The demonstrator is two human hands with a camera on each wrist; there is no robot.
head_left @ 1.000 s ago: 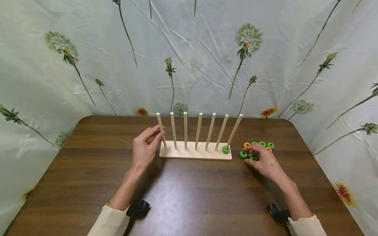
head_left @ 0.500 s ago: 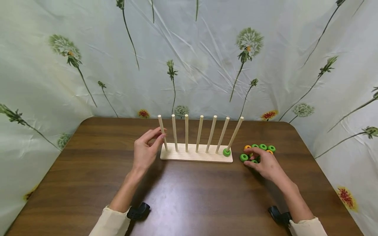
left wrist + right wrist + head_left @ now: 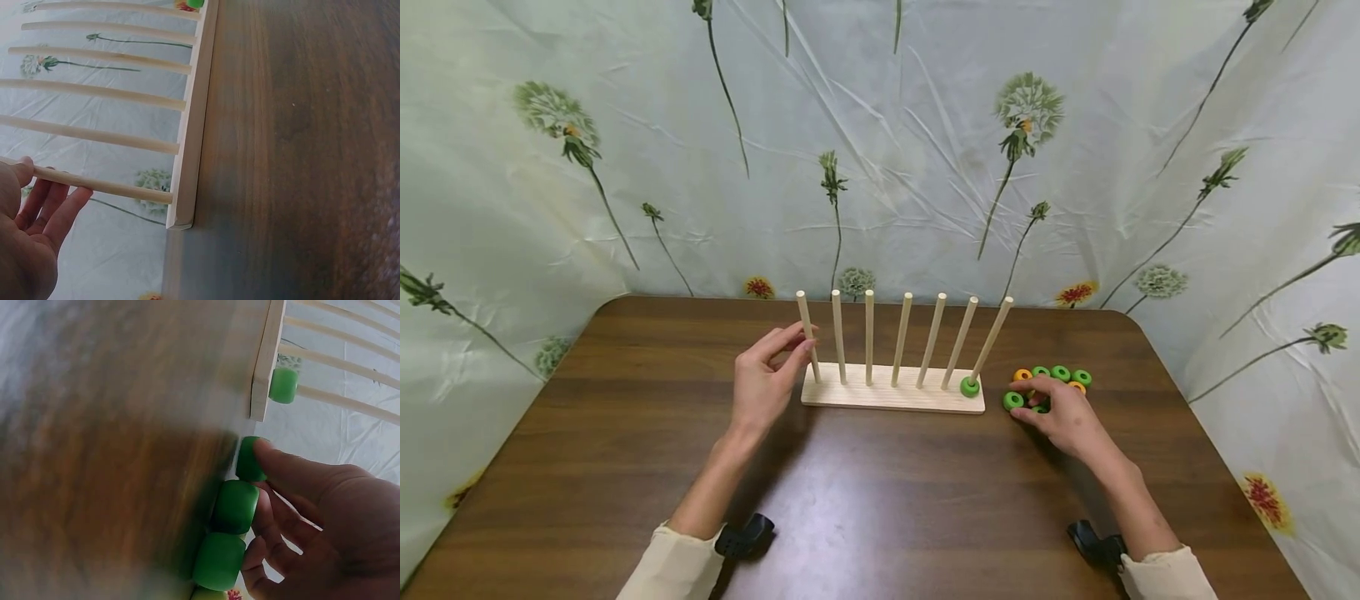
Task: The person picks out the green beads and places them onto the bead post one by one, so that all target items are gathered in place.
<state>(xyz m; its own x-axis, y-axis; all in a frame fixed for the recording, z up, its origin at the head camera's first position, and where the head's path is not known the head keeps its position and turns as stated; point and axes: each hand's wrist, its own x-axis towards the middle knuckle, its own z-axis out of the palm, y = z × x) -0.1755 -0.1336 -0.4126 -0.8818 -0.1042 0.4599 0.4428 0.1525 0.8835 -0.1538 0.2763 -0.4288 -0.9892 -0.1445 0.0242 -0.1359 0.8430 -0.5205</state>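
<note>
Pegs, seven in a row, rise from a pale wooden base at the centre of the head view, and the left hand is on the leftmost peg! Thumb on one side, fingertips on the other, it pinches that peg partway up; the left wrist view has the grip at its lower left. Over at the foot of the rightmost peg sits one green ring, down on the base.

Across to the right of the frame, well apart from its partner, the right hand is in among a cluster of loose rings. Its thumb meets the nearest ring, another green one, just off the base's right end; its fingers bend close by, though whether they truly grip it, I cannot tell. A second green and a third green run down the right wrist view below that one. An orange ring peeks out above the fingers, with more green behind.

All of it rests on a brown table, while a pale flowered cloth fills the upper frame. Cream sleeves enter from the bottom corners.
</note>
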